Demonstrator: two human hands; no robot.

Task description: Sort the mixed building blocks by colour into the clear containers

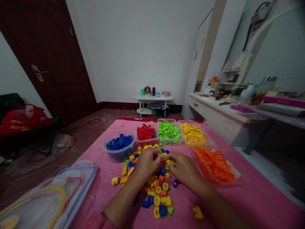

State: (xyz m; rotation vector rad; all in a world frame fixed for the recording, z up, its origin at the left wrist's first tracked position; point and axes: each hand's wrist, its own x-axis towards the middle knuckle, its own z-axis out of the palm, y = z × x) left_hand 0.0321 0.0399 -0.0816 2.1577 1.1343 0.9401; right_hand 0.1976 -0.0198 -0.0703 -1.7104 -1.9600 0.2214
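Note:
Over a loose pile of toy building blocks [164,187], my two hands are close together. My left hand [149,162] is closed in a pinch, thumb and forefinger on a small yellow building block [164,155]. Facing it, my right hand [183,165] has its fingers curled around another yellow building block [170,162]; its grip is partly hidden. Yellow, blue, orange and a few green pieces lie around and below both hands, among them round wheel-like ones such as a yellow ring [157,200] and a blue wheel [163,210].
Behind the pile stand a round tub of blue blocks [120,142] and boxes of red blocks [145,132], green blocks [169,130] and yellow blocks [193,132]. Orange blocks [216,163] fill a box at right. Stacked lids [78,173] lie left on the pink cloth [259,197].

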